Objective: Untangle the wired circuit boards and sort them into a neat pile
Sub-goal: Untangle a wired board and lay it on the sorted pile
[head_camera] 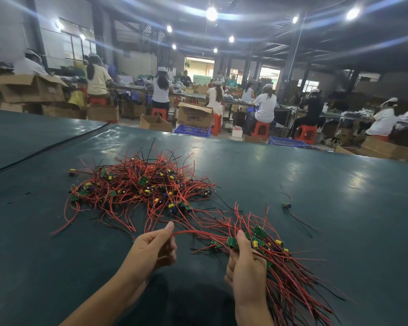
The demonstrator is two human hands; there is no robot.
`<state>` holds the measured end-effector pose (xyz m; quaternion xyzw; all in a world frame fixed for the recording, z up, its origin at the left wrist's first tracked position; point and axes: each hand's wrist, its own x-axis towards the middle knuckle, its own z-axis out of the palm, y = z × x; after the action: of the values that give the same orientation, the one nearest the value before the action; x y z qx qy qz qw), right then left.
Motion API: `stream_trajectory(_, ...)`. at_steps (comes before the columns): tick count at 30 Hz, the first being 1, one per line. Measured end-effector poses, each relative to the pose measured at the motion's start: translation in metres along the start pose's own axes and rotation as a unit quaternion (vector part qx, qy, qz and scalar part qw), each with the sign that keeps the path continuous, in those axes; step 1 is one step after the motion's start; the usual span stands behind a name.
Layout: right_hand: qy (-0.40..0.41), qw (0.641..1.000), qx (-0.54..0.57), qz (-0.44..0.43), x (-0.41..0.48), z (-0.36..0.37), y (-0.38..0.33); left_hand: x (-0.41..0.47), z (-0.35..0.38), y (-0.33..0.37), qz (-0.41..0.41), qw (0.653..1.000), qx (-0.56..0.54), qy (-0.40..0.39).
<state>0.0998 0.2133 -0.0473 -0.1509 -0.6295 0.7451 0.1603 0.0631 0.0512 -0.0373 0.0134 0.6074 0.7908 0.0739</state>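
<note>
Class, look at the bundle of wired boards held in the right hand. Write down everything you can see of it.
The bundle is a sheaf of small green circuit boards with yellow parts, each trailing thin red or black leads that look plastic-coated. The boards cluster at its upper end; the leads fan down and rightward over the dark green table. The right hand grips it just below the boards. One red wire arcs from it to the left hand, which pinches it.

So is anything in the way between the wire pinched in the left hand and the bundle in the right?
Nothing visible. The red wire arcs from the left hand straight to the bundle gripped by the right hand; the tangled pile lies farther back.
</note>
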Motion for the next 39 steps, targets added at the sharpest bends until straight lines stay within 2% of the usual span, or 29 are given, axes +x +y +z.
stream_trajectory(4,0.036,0.992,0.09,0.085,0.002,0.0,-0.003,0.003,-0.005,0.0,-0.029,0.995,-0.096,0.022)
stream_trajectory(6,0.049,0.98,0.154,0.117,0.004,-0.002,-0.006,0.006,-0.012,0.0,-0.009,0.995,-0.095,0.03)
stream_trajectory(8,0.052,0.964,0.224,0.136,0.007,-0.006,-0.01,0.009,-0.021,0.0,0.082,0.995,0.028,0.054)
stream_trajectory(9,0.051,0.955,0.255,0.143,0.008,-0.007,-0.011,0.01,-0.028,-0.003,0.154,0.975,0.146,0.065)
stream_trajectory(10,0.049,0.948,0.276,0.147,0.008,-0.008,-0.012,0.013,-0.036,-0.006,0.229,0.925,0.292,0.085)
stream_trajectory(11,0.047,0.947,0.281,0.148,0.009,-0.009,-0.013,0.016,-0.043,-0.01,0.288,0.847,0.433,0.11)
stream_trajectory(12,0.046,0.949,0.275,0.147,0.009,-0.009,-0.013,0.018,-0.048,-0.012,0.307,0.773,0.542,0.122)
stream_trajectory(13,0.047,0.952,0.264,0.144,0.009,-0.009,-0.013,0.02,-0.053,-0.015,0.274,0.727,0.618,0.12)
stream_trajectory(14,0.049,0.956,0.254,0.14,0.009,-0.008,-0.012,0.023,-0.057,-0.019,0.224,0.702,0.667,0.109)
stream_trajectory(15,0.051,0.958,0.246,0.136,0.009,-0.008,-0.012,0.025,-0.059,-0.022,0.188,0.694,0.688,0.099)
stream_trajectory(17,0.05,0.962,0.234,0.128,0.009,-0.007,-0.011,0.027,-0.064,-0.024,0.19,0.705,0.677,0.088)
stream_trajectory(21,0.042,0.967,0.221,0.12,0.01,-0.007,-0.008,0.026,-0.061,-0.02,0.252,0.737,0.619,0.096)
stream_trajectory(24,0.024,0.971,0.204,0.121,0.01,-0.006,-0.006,0.02,-0.05,-0.016,0.33,0.761,0.552,0.086)
stream_trajectory(28,-0.025,0.983,0.142,0.112,0.009,0.0,-0.004,0.008,-0.028,-0.01,0.46,0.732,0.502,0.006)
stream_trajectory(30,-0.059,0.991,0.084,0.091,0.004,0.006,-0.004,0.003,-0.019,-0.012,0.518,0.699,0.491,-0.043)
stream_trajectory(31,-0.08,0.992,0.063,0.078,0.001,0.008,-0.004,0.001,-0.014,-0.014,0.543,0.682,0.486,-0.065)
stream_trajectory(33,-0.128,0.99,0.034,0.048,-0.006,0.012,-0.006,-0.003,-0.008,-0.018,0.567,0.672,0.465,-0.101)
stream_trajectory(35,-0.175,0.984,0.002,0.018,-0.013,0.015,-0.008,-0.005,-0.005,-0.019,0.56,0.689,0.444,-0.119)
stream_trajectory(36,-0.185,0.983,-0.007,0.007,-0.015,0.015,-0.008,-0.006,-0.005,-0.019,0.547,0.709,0.427,-0.126)
stream_trajectory(38,-0.181,0.983,-0.012,0.0,-0.015,0.016,-0.006,-0.007,-0.008,-0.018,0.521,0.748,0.387,-0.137)
stream_trajectory(39,-0.176,0.984,-0.017,-0.001,-0.015,0.015,-0.005,-0.007,-0.009,-0.017,0.515,0.757,0.377,-0.137)
